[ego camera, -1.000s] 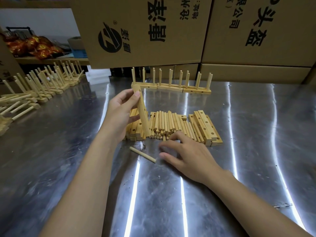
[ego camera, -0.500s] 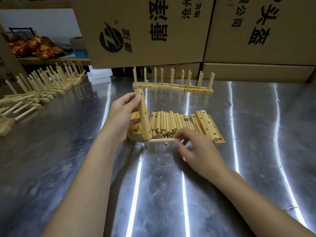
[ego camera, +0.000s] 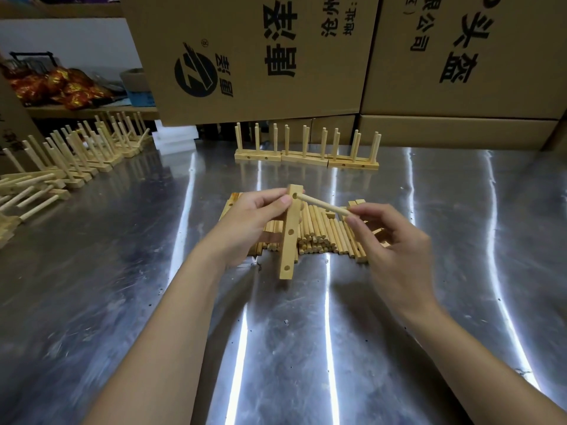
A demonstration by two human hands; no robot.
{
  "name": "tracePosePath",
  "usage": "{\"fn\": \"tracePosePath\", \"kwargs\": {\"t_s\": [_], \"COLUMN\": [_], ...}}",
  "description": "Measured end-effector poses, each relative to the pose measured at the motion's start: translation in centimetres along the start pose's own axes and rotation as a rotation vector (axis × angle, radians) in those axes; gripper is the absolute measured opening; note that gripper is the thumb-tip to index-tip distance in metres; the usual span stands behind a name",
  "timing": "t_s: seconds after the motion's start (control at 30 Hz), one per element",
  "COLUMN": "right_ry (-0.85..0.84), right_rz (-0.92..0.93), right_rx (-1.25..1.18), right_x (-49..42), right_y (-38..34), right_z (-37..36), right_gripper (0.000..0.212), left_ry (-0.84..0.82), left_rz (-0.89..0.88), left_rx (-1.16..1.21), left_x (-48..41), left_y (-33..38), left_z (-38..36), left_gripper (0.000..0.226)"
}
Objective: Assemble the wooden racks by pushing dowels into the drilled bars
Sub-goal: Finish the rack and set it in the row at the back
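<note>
Above the pile of dowels [ego camera: 319,231], the left hand [ego camera: 248,222] grips an upright bar [ego camera: 290,237]; the right hand [ego camera: 389,237] pinches a dowel [ego camera: 322,204], its tip at the bar's top hole.

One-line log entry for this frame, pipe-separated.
left hand: grips drilled bar upright | right hand: pinches dowel, tip at top hole | lower holes: empty | loose dowels: piled behind bar
</note>
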State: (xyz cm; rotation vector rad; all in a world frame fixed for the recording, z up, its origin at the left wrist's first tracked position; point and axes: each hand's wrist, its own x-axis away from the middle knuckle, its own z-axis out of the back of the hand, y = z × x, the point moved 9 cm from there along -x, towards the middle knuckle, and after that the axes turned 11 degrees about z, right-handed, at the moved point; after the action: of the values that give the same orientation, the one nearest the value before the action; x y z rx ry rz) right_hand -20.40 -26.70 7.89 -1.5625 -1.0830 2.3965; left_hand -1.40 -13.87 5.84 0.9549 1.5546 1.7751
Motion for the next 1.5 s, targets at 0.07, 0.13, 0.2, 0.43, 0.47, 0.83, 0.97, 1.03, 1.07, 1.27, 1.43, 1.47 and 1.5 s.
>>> {"fn": "tracePosePath", "kwargs": {"t_s": [0.07,0.13,0.2,0.43,0.47,0.83,0.97,1.03,1.07,1.27,1.43,1.47,1.5], "right_ry": [-0.018,-0.020,-0.018,-0.045,-0.046,-0.039,-0.075,-0.115,-0.161,-0.727,-0.497,-0.448,-0.419], "right_rz": [0.027,0.067,0.134,0.346,0.348,-0.159,-0.284,-0.236,-0.169,0.084,0.211,0.223,0.227], "right_rx": [0.048,0.102,0.167,0.342,0.343,-0.152,-0.336,-0.267,-0.159,0.444,0.576,0.605,0.623], "right_x": [0.0,-0.1,-0.3,-0.6,-0.5,0.1,0.6,0.8,0.8,4.1,2.8,2.4,2.1], "right_y": [-0.2,-0.5,-1.0,-2.5,-2.5,1.0,2.4,2.5,2.3,3.1,2.7,2.6,2.5], "right_z": [0.0,0.1,0.4,0.6,0.6,-0.8,-2.2,-2.3,-2.5,-7.2,-6.1,-5.9,-5.8], "right_gripper": [0.014,0.015,0.014,0.014,0.012,0.055,0.069,0.055,0.043,0.035,0.024,0.027,0.032], "left_ry": [-0.029,-0.035,-0.013,0.045,0.045,-0.110,-0.161,-0.155,-0.141,0.040,0.135,0.145,0.155], "left_rz": [-0.008,-0.013,-0.023,-0.065,-0.067,-0.017,0.068,0.097,0.103,0.086,0.085,0.085,0.086], "left_rx": [0.021,0.035,0.020,0.003,-0.001,-0.037,0.089,0.244,0.330,0.650,0.742,0.754,0.764], "left_x": [0.1,0.2,0.2,0.2,0.1,0.0,-0.2,-0.3,-0.4,-0.6,-0.6,-0.5,-0.5], "left_y": [0.1,0.2,0.3,0.4,0.4,-0.3,-1.1,-1.2,-1.2,-1.7,-2.3,-2.4,-2.5], "left_z": [-0.4,-0.4,-0.1,0.5,0.5,-0.2,-1.0,-0.8,-0.4,3.0,4.9,5.1,5.4], "left_gripper": [0.029,0.029,0.028,0.030,0.031,0.026,0.026,0.029,0.031,0.028,0.030,0.031,0.032]}}
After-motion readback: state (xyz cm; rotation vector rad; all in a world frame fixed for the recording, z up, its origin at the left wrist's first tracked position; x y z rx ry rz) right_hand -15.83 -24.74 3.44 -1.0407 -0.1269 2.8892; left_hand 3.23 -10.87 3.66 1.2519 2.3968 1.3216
